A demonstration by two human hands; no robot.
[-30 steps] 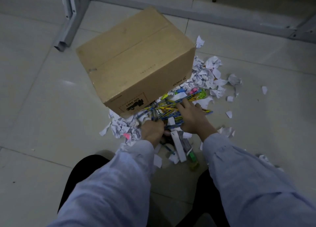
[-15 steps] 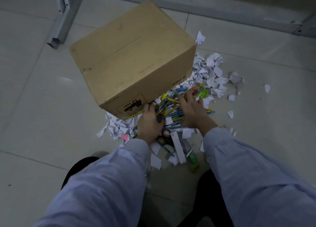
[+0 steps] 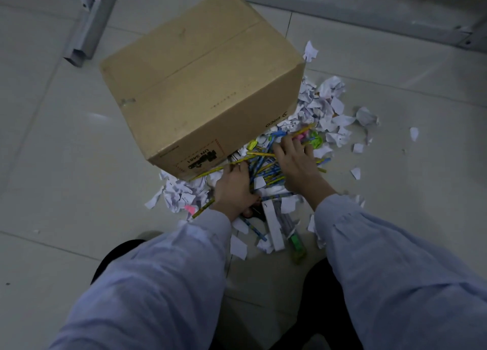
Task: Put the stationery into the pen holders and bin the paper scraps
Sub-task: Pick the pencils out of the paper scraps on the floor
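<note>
A heap of blue and yellow pencils (image 3: 264, 165) lies on the floor by the near corner of a cardboard box (image 3: 200, 86). My left hand (image 3: 233, 191) presses in from the left with its fingers curled on the pencils. My right hand (image 3: 297, 162) lies palm down on the right of the heap, fingers spread. White paper scraps (image 3: 325, 104) spread right of the box, and more scraps (image 3: 179, 194) lie to its left. A white box (image 3: 272, 224) and a green highlighter (image 3: 297, 246) lie nearer me.
The box stands on a pale tiled floor and hides part of the pile. A grey metal frame leg (image 3: 87, 20) stands at the back left, and a metal rail (image 3: 369, 9) runs along the back. Loose scraps (image 3: 413, 133) lie further right. My knees fill the bottom.
My left hand has moved forward from the near edge of the pile into the pencils. My right hand has slid slightly further over them. The view has come closer.
</note>
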